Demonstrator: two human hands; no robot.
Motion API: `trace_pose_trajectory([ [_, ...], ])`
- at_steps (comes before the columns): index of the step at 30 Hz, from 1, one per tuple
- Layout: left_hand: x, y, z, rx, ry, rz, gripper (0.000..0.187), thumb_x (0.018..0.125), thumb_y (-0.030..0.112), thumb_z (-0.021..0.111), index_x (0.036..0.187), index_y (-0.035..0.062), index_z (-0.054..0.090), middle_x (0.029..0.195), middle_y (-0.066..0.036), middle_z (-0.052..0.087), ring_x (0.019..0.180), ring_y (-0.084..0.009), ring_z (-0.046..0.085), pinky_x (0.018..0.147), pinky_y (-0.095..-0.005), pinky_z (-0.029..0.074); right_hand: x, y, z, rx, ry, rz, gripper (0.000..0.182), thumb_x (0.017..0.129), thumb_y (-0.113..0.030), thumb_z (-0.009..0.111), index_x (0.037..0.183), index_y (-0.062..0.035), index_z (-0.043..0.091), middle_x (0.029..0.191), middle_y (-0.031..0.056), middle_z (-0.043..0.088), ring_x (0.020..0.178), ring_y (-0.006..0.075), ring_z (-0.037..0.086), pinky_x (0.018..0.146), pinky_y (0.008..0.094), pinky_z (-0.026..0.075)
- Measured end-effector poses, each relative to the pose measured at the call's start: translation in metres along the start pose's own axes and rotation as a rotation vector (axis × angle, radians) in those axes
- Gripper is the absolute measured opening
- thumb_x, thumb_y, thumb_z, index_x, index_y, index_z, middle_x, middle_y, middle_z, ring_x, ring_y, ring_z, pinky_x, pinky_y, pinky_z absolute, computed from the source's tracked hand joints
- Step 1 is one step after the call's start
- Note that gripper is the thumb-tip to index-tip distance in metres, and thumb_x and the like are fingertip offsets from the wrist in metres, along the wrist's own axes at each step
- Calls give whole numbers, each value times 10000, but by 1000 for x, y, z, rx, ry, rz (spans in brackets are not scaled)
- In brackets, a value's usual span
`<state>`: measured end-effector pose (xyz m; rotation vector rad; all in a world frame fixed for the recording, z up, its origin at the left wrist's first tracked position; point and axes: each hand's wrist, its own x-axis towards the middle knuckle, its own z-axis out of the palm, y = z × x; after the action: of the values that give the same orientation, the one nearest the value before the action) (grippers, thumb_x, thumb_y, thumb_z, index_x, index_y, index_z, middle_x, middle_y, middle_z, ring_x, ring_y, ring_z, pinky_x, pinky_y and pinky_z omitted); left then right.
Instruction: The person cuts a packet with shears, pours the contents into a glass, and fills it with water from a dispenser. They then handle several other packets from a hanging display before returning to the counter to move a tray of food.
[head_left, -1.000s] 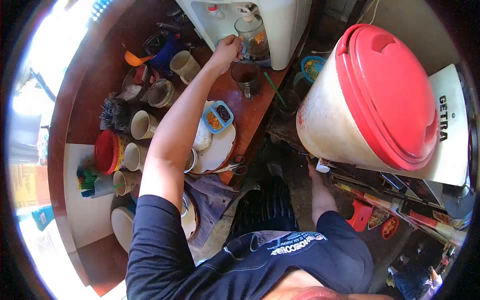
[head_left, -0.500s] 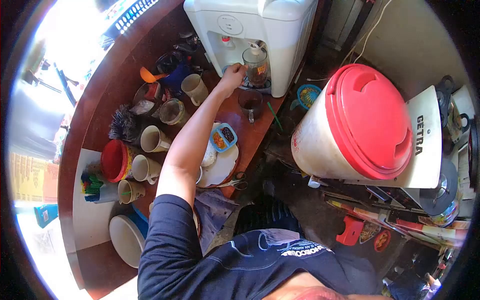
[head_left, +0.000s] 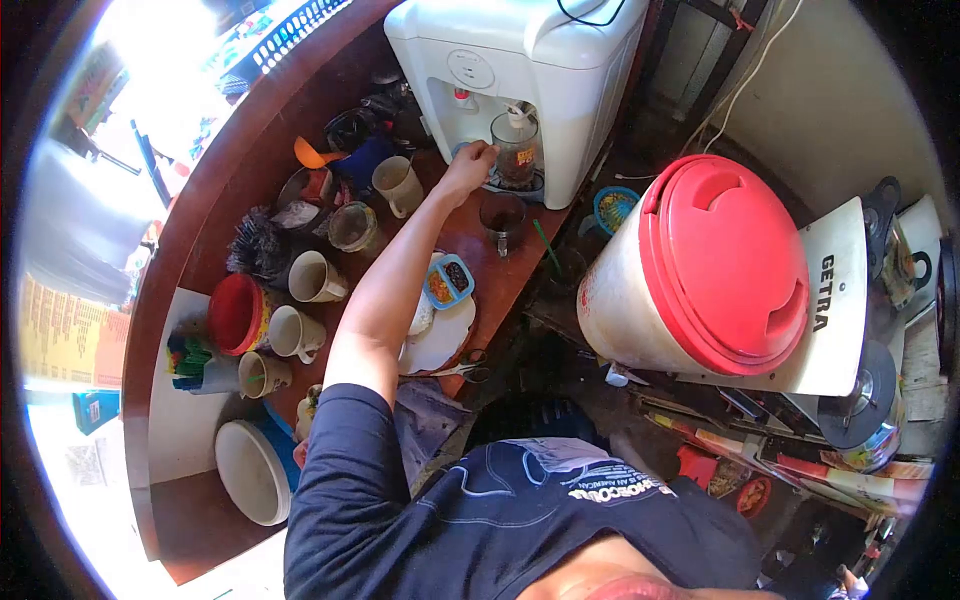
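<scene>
1 glass [head_left: 516, 165] in water disp. [head_left: 588, 110] on my feed; L hand [head_left: 470, 172] at its side, fingers curled, grip? Can't tell.

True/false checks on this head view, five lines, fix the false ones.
1. The left hand is right beside the glass in the bay of the white dispenser. True.
2. The big container's lid is blue. False: the lid is red.
3. The blue tray has an orange filling on one side and a dark one on the other. True.
4. The left hand holds the orange scoop. False: the orange scoop lies apart from the hand, toward the picture's left.
5. The scissors lie near the white plate. True.
</scene>
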<state>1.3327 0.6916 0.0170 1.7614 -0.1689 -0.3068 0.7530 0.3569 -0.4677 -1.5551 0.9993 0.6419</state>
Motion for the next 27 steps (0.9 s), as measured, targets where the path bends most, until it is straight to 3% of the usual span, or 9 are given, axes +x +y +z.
trace_pose_trajectory([
  [18, 2, -1, 3, 9, -6, -11, 284, 892, 317, 508, 767, 64, 477, 653, 22, 418, 544, -88, 383, 490, -238, 324, -9, 14, 9, 54, -5, -5, 232, 818, -138, 493, 1005, -5, 527, 1001, 151, 547, 889, 269, 533, 752, 362, 445],
  [21, 4, -2, 2, 31, -1, -1, 304, 894, 299, 487, 802, 10, 509, 635, -11, 440, 539, -106, 416, 495, -264, 354, -8, 10, 8, 57, -8, -8, 211, 817, -124, 490, 984, -6, 540, 978, 147, 560, 867, 263, 544, 735, 360, 455],
  [27, 0, 2, 2, 49, 6, -5, 308, 892, 307, 490, 817, 10, 514, 664, -10, 448, 576, -102, 408, 518, -257, 365, -4, 6, 3, 52, -20, -14, 176, 816, -97, 482, 942, -9, 567, 931, 139, 587, 824, 252, 565, 701, 356, 474],
])
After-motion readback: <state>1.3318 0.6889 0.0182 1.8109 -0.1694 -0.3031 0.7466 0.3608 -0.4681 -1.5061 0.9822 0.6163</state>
